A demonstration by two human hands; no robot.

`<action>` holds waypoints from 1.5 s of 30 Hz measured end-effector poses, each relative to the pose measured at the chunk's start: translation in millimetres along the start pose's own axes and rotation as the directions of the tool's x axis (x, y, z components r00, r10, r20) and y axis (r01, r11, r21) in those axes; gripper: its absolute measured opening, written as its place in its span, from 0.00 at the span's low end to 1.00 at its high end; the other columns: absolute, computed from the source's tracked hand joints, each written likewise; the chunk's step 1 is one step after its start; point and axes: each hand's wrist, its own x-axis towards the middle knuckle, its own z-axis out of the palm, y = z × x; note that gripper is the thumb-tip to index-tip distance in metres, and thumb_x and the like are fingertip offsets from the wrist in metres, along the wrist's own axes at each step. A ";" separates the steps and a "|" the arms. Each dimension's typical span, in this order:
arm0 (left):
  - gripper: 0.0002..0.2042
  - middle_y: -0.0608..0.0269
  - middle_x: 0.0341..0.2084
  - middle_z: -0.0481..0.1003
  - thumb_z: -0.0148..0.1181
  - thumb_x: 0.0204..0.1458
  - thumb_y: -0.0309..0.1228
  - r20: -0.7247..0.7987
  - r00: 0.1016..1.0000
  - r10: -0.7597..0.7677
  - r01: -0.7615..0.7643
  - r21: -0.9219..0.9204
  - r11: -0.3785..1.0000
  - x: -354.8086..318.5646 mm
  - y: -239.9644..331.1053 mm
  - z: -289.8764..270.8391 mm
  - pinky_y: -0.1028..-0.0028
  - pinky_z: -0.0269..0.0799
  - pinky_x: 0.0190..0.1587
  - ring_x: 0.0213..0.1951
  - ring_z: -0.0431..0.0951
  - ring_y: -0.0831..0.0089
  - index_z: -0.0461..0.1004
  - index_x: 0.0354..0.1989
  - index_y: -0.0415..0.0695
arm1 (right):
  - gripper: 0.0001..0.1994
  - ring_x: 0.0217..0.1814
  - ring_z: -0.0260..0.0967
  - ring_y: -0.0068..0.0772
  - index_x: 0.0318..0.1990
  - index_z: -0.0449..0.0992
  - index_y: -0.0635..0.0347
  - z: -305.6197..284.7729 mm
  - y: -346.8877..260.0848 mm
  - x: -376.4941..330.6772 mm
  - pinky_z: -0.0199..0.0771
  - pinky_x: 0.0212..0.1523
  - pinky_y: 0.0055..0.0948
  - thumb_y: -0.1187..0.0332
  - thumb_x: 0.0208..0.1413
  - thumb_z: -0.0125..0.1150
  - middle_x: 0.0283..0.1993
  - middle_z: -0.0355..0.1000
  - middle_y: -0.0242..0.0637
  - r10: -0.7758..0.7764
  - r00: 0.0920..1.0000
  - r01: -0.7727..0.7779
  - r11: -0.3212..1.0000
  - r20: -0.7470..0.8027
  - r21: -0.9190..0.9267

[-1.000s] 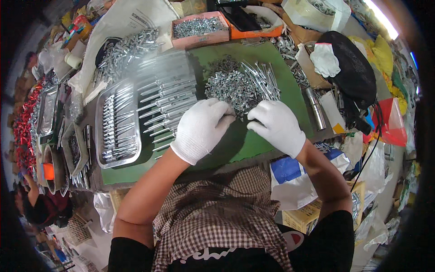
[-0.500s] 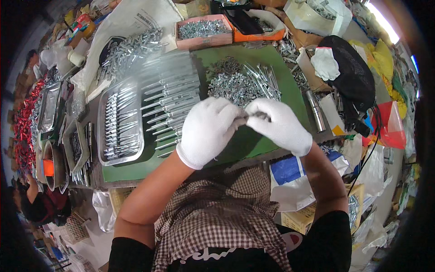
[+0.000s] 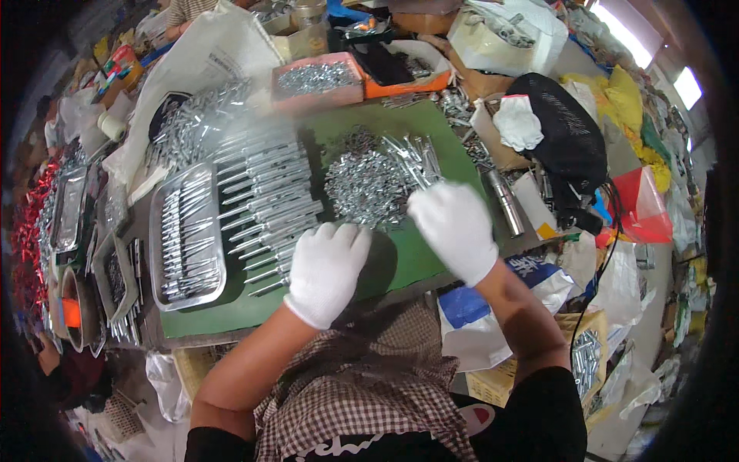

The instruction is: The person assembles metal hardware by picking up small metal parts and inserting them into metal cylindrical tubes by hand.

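Note:
My left hand (image 3: 329, 269), in a white glove, rests at the near right side of a row of long sleeved metal bolts (image 3: 273, 204). Its fingers curl together, and whatever they hold is hidden beneath them. My right hand (image 3: 456, 231), gloved too and smeared by motion, reaches to the lower ends of loose thin metal rods (image 3: 416, 154); its fingertips are hidden. Between and beyond the hands lies a heap of small shiny metal pieces (image 3: 366, 189), with darker small parts (image 3: 356, 141) behind it. All of this sits on a green work surface (image 3: 389, 266).
A clear tray of lined-up bolts (image 3: 222, 277) stands left. Pink (image 3: 315, 98) and orange (image 3: 431, 83) boxes of hardware sit at the back, beside a loose bolt pile (image 3: 196, 123). A metal cylinder (image 3: 506, 204), black mesh item (image 3: 566, 131) and white glove (image 3: 517, 123) lie right.
My hands were together over the front of the heap, fingertips meeting. They have parted: the left moved down beside the bolt row, the right to the thin rods. The view has shifted slightly.

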 end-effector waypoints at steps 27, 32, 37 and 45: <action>0.12 0.66 0.28 0.78 0.71 0.46 0.25 0.009 0.994 0.112 -0.102 -0.335 0.937 -210.1 41.6 -0.9 0.62 0.71 0.29 0.28 0.77 0.63 0.82 0.40 0.48 | 0.13 0.50 0.80 0.36 0.45 0.86 0.54 -60.8 5.0 -129.5 0.78 0.52 0.36 0.65 0.55 0.62 0.48 0.83 0.34 0.262 0.965 -0.263 0.960 0.018 0.096; 0.10 0.63 0.27 0.78 0.68 0.47 0.22 0.011 1.000 0.005 -0.002 -0.271 0.963 -231.4 34.2 -23.6 0.61 0.74 0.31 0.28 0.78 0.62 0.81 0.40 0.46 | 0.09 0.44 0.80 0.42 0.38 0.89 0.52 -107.8 -23.9 -104.7 0.78 0.47 0.42 0.66 0.50 0.67 0.41 0.84 0.39 0.567 0.795 -0.527 0.822 -0.214 0.217; 0.13 0.62 0.30 0.79 0.67 0.47 0.21 -0.202 0.979 0.035 -0.069 -0.164 0.984 -192.9 18.5 -48.8 0.62 0.75 0.31 0.29 0.79 0.61 0.81 0.43 0.45 | 0.09 0.52 0.75 0.45 0.40 0.83 0.54 -74.9 16.0 -26.3 0.73 0.55 0.44 0.70 0.51 0.64 0.48 0.80 0.37 0.237 0.792 -0.339 0.937 -0.562 -0.083; 0.12 0.55 0.36 0.81 0.66 0.54 0.27 0.054 0.996 -0.067 0.084 -0.431 0.899 -218.3 23.0 22.9 0.58 0.79 0.41 0.38 0.82 0.54 0.81 0.47 0.44 | 0.16 0.62 0.69 0.39 0.51 0.81 0.54 -30.2 141.6 22.0 0.63 0.64 0.52 0.61 0.57 0.60 0.58 0.74 0.41 0.608 0.763 -0.644 0.687 -0.219 -0.336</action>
